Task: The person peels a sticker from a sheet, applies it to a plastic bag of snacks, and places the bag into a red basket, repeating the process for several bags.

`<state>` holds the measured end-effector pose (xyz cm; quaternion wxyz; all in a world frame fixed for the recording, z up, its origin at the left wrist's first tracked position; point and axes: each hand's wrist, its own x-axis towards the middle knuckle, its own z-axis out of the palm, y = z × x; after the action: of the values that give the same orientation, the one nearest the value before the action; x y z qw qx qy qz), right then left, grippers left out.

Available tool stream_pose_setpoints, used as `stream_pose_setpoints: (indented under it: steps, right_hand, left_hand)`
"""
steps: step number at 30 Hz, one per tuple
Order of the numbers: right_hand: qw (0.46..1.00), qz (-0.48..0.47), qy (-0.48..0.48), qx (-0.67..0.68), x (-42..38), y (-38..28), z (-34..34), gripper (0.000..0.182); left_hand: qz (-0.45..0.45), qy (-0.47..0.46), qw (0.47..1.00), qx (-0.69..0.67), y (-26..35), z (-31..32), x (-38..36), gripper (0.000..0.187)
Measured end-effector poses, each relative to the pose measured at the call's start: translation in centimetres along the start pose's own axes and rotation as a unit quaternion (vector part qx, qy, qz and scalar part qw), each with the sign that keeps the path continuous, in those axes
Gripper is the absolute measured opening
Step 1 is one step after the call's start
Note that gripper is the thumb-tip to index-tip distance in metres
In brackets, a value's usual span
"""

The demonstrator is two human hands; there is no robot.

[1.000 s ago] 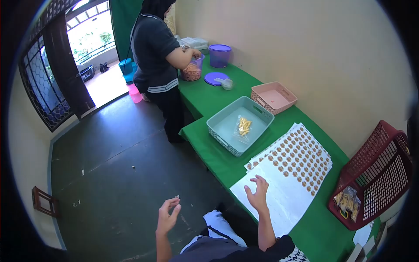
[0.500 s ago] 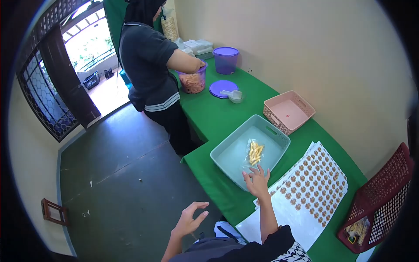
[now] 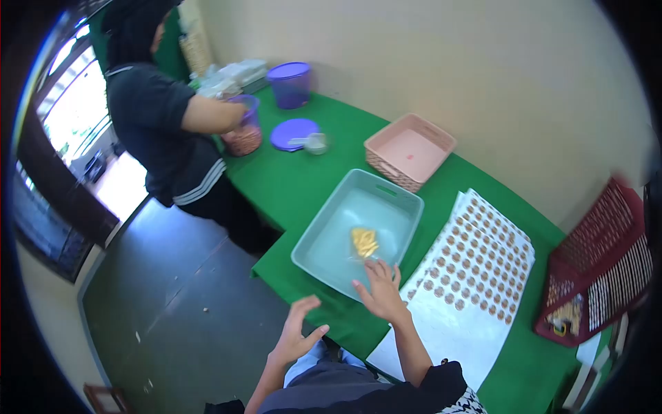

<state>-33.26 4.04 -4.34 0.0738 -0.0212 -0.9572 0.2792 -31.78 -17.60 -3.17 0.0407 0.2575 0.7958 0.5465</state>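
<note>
Now reaching farther, right hand (image 3: 380,293) spread wide over near rim of pale teal plastic tray (image 3: 324,238), fingertips beside clear snack packet (image 3: 363,243) at frame centre. Left hand (image 3: 295,336) open, empty, lower centre.

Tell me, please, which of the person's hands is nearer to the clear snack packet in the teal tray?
The right hand is nearer: its fingertips reach over the teal tray rim, just short of the snack packet. The left hand hovers open, off the table edge, farther back.
</note>
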Motion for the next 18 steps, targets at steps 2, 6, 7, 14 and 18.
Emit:
stream_pose_setpoints:
  steps: [2, 6, 7, 14, 18]
  right_hand:
    - [0.999, -0.015, 0.023, 0.023, -2.0, -2.6, -3.4, 0.051]
    - [0.989, -0.089, 0.009, 0.117, -6.2, -7.4, -7.7, 0.045]
    - [0.980, -0.127, -0.003, 0.156, -7.0, -8.1, -7.9, 0.044]
    - [0.968, -0.028, 0.148, 0.200, -12.2, -10.4, -7.3, 0.035]
    - [0.928, 0.159, 0.315, 0.117, -16.4, -10.1, -6.2, 0.035]
  left_hand:
    - [0.041, -0.006, 0.999, 0.030, 1.4, -0.6, 1.7, 0.071]
    - [0.110, -0.084, 0.989, 0.044, 1.3, -1.5, 4.3, 0.102]
    - [0.127, -0.128, 0.982, 0.048, 1.6, -1.5, 4.9, 0.101]
    - [0.100, -0.316, 0.939, -0.095, 1.2, 0.4, 5.6, 0.041]
    - [0.042, -0.389, 0.907, -0.156, 0.8, 1.7, 5.4, 0.032]
